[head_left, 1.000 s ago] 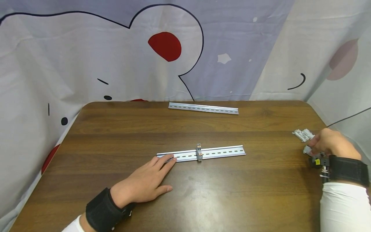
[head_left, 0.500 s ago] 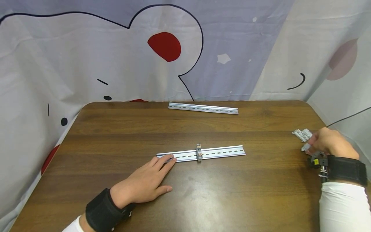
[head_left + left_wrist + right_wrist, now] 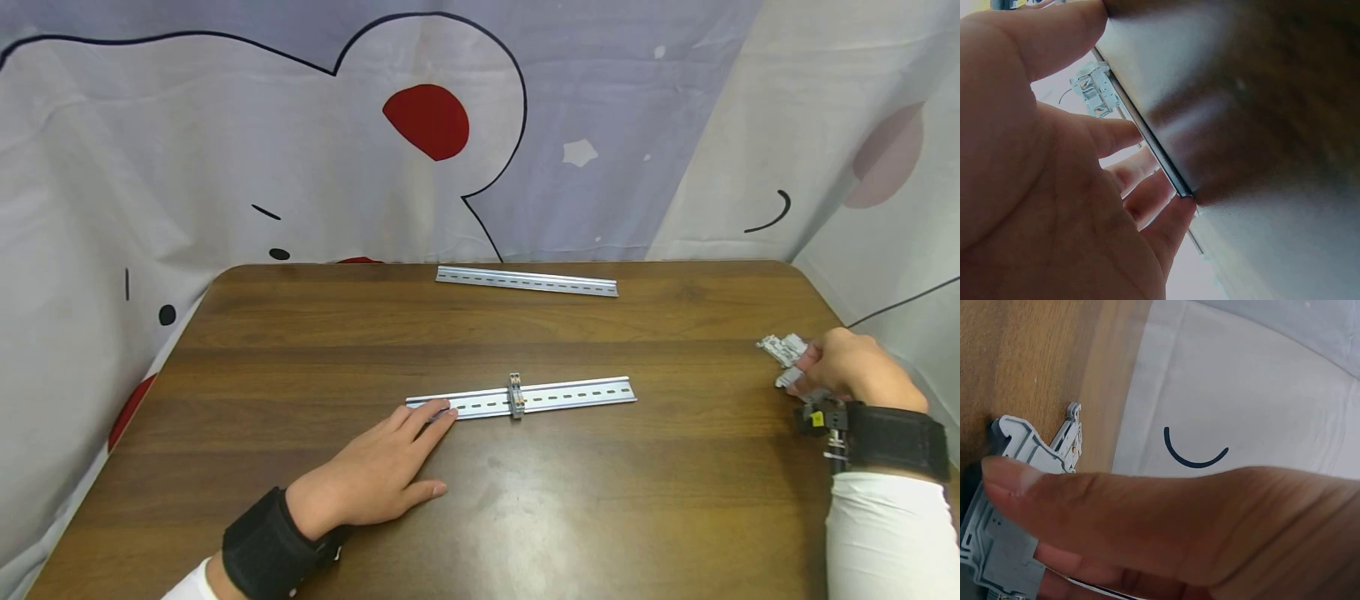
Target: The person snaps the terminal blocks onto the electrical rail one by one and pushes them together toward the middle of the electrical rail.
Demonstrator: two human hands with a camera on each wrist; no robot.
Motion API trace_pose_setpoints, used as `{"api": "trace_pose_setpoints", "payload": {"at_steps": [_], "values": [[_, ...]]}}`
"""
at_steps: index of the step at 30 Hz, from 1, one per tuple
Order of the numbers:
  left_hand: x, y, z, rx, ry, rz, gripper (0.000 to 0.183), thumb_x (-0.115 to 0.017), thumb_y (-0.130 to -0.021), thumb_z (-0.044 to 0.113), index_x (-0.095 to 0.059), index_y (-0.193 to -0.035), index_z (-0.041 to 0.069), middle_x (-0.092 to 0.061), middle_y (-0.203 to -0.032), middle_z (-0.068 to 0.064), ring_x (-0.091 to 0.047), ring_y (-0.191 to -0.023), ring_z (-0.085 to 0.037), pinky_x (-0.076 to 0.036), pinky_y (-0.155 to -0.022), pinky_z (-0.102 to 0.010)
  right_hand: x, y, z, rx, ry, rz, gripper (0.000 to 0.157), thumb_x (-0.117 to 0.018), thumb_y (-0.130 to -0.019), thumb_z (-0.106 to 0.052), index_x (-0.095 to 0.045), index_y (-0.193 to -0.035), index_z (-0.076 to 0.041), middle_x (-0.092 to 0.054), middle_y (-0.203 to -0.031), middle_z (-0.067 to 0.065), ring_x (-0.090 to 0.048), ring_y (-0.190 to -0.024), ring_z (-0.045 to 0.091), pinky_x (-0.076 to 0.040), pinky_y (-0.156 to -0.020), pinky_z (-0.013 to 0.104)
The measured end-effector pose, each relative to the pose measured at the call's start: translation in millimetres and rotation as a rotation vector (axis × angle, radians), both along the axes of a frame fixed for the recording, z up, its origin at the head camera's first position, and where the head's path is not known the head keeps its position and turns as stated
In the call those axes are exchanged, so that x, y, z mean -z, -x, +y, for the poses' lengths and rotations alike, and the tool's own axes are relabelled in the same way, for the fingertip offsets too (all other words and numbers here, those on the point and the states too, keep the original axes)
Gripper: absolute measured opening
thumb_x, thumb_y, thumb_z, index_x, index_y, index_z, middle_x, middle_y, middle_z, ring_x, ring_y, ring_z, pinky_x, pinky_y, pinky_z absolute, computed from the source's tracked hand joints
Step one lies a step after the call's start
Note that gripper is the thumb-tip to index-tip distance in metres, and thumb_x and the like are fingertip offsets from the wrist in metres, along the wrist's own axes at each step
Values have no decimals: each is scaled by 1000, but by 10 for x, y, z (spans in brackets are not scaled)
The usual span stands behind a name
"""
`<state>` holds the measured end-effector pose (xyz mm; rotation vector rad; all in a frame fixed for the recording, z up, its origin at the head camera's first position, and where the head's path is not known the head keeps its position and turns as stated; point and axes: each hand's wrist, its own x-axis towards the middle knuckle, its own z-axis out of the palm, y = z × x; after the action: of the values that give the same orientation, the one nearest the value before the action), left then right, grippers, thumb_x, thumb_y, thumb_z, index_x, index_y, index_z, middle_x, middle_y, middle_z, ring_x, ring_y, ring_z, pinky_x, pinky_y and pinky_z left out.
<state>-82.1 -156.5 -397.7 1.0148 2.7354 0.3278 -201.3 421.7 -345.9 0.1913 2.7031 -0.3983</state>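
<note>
A slotted metal DIN rail (image 3: 577,393) lies across the middle of the table, with a grey terminal block (image 3: 516,396) seated on it. My left hand (image 3: 375,471) rests on the rail's left end, fingers extended and thumb apart; the left wrist view shows its fingertips along the rail edge. At the table's right side, my right hand (image 3: 862,371) pinches a loose grey terminal block (image 3: 1007,540), its thumb over the flat face in the right wrist view. Beyond it lie more terminal blocks (image 3: 782,348), partly hidden by the hand.
A second DIN rail (image 3: 527,281) lies near the back edge of the wooden table (image 3: 337,333). A printed curtain (image 3: 615,100) hangs right behind the table and along its sides.
My right hand has shifted slightly left, and the terminal block at its fingertips has moved left and toward the other loose blocks. My left hand and the rail have stayed put.
</note>
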Motion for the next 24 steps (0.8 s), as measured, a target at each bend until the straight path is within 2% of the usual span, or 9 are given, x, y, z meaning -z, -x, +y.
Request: {"api": "trace_pose_setpoints", "payload": {"at_steps": [11, 17, 24], "values": [[-20, -3, 5, 2, -11, -3, 74, -53, -98, 48, -27, -154, 8, -24, -158, -11, -26, -142, -30, -32, -110, -48, -6, 6, -22, 17, 9, 39, 35, -87, -69, -22, -67, -89, 0, -60, -76, 10, -55, -62, 22, -44, -52, 35], [-14, -3, 7, -3, -11, -17, 74, -53, -98, 47, -26, -154, 8, -24, -159, -11, -26, -143, -30, -32, -110, -49, -60, -22, -66, -9, -20, 37, 26, -82, -75, -18, -68, -88, -1, -62, -75, 10, -57, -65, 23, -44, -52, 35], [-17, -12, 6, -5, -17, -15, 74, -54, -98, 47, -26, -155, 8, -23, -159, -11, -25, -143, -31, -33, -110, -49, -95, -34, -118, -18, -10, 48, 23, -82, -75, -17, -69, -84, -1, -64, -72, 6, -59, -63, 21, -45, -52, 35]]}}
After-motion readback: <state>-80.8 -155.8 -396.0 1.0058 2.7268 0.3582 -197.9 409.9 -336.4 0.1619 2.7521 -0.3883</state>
